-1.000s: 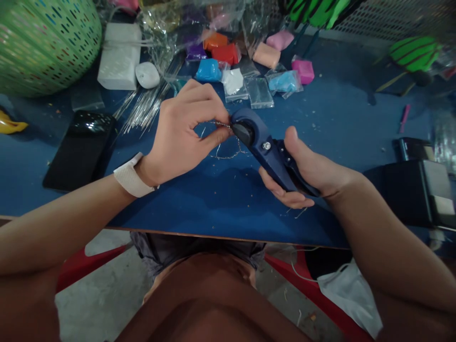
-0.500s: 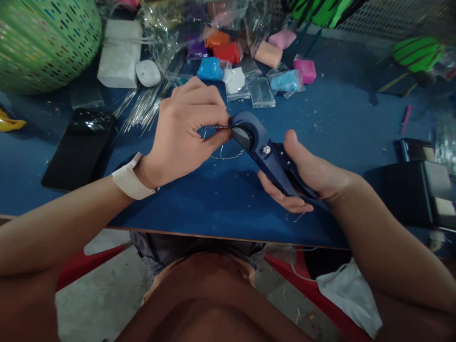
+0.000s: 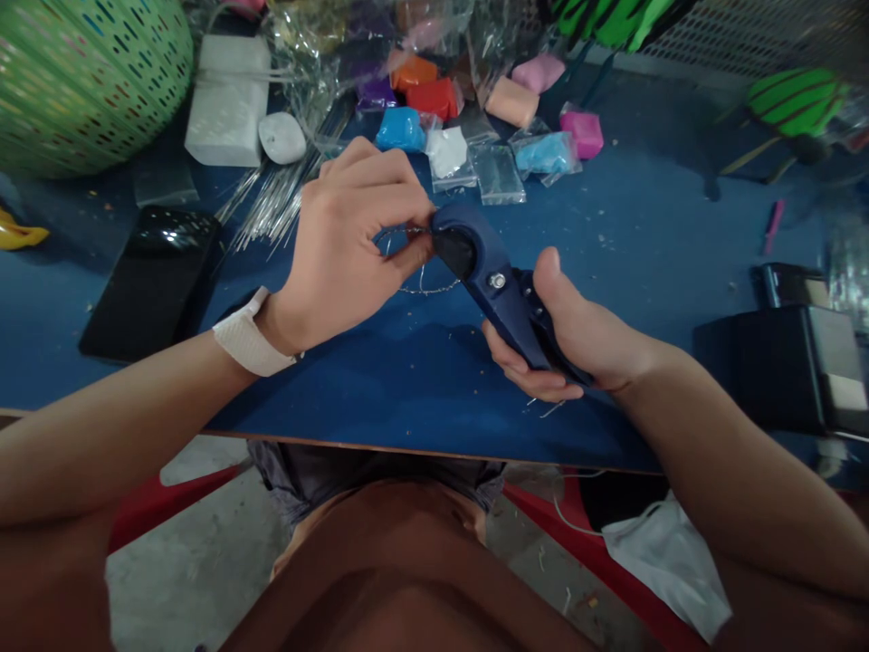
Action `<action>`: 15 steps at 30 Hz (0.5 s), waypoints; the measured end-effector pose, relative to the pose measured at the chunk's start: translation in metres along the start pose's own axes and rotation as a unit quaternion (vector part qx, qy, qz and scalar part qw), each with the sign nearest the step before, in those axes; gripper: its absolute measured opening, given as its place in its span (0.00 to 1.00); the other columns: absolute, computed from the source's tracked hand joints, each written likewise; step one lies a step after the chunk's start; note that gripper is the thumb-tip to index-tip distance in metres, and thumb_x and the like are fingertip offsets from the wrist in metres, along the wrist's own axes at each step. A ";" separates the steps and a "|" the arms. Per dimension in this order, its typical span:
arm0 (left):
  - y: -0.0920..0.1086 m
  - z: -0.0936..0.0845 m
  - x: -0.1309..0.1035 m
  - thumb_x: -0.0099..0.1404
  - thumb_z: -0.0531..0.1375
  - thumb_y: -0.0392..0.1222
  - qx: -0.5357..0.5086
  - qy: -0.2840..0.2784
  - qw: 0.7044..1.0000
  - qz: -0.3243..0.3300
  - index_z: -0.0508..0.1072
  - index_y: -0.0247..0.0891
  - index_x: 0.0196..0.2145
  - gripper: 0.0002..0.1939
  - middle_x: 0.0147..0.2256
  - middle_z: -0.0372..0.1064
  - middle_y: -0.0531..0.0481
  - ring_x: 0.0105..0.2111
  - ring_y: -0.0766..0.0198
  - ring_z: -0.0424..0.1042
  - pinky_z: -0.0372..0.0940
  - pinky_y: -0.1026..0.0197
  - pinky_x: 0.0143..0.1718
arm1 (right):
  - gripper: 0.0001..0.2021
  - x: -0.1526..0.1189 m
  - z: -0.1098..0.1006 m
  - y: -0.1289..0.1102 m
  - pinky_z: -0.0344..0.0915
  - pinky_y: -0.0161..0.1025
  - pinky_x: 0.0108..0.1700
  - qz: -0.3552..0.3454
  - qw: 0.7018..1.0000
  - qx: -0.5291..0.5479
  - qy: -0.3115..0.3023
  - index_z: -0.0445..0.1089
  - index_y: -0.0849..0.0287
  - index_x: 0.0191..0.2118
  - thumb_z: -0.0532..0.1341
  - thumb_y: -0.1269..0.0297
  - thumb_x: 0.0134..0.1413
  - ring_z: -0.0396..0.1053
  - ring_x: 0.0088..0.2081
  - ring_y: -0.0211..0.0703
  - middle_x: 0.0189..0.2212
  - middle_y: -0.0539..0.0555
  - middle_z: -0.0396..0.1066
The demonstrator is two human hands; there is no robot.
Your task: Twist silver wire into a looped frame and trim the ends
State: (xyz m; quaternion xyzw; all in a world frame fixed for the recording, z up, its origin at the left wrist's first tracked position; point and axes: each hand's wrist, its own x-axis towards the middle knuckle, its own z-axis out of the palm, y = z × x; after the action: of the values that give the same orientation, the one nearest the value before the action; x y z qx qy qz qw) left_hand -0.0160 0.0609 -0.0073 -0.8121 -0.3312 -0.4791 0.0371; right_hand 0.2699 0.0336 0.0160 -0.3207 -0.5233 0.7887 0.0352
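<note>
My left hand (image 3: 357,235), with a pale band at its wrist, pinches a thin twisted silver wire (image 3: 431,291) that bends into a loop below the fingertips. My right hand (image 3: 567,326) is wrapped round the handles of a dark blue cutting tool (image 3: 499,282). The tool's rounded head meets the wire right at my left fingertips. Whether its jaws are closed on the wire is hidden by the fingers. Short wire ends stick out under my right fingers.
A black phone (image 3: 153,285) and a bundle of silver wires (image 3: 275,208) lie at left. Small coloured packets (image 3: 400,129) spread along the back. A green basket (image 3: 95,86) stands at back left, a black box (image 3: 780,367) at right. The blue table's front edge (image 3: 407,450) runs near my body.
The tool and my right hand have shifted slightly left and up, and its handles look closer together. My left hand and the wire have moved slightly up and left.
</note>
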 end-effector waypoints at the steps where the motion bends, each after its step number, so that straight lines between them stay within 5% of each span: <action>1: 0.000 0.001 0.000 0.69 0.75 0.31 -0.005 0.003 1.000 -0.005 0.71 0.45 0.33 0.17 0.35 0.80 0.55 0.35 0.59 0.75 0.68 0.48 0.37 | 0.47 0.000 0.002 0.001 0.53 0.35 0.13 -0.005 1.000 -0.008 0.009 0.68 0.53 0.28 0.40 0.13 0.71 0.50 0.10 0.34 0.12 0.44 0.56; 8: -0.005 0.005 -0.002 0.70 0.77 0.35 -0.031 0.004 0.999 -0.012 0.73 0.45 0.33 0.17 0.34 0.80 0.55 0.33 0.61 0.74 0.69 0.51 0.36 | 0.46 0.003 0.006 0.007 0.48 0.35 0.11 -0.049 0.994 -0.047 0.081 0.66 0.52 0.27 0.42 0.12 0.70 0.45 0.10 0.33 0.12 0.43 0.52; 15: 0.000 0.001 -0.002 0.73 0.73 0.34 -0.012 -0.021 0.998 -0.054 0.71 0.47 0.33 0.16 0.35 0.80 0.54 0.36 0.55 0.77 0.70 0.48 0.39 | 0.48 0.003 -0.001 0.004 0.53 0.36 0.11 -0.027 0.998 -0.019 0.047 0.69 0.54 0.28 0.41 0.14 0.72 0.49 0.10 0.34 0.12 0.45 0.57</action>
State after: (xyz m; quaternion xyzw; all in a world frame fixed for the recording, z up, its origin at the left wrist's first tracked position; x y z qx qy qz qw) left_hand -0.0157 0.0601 -0.0089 -0.8033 -0.3696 -0.4669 -0.0055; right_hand 0.2691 0.0336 0.0108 -0.3437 -0.5443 0.7616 0.0749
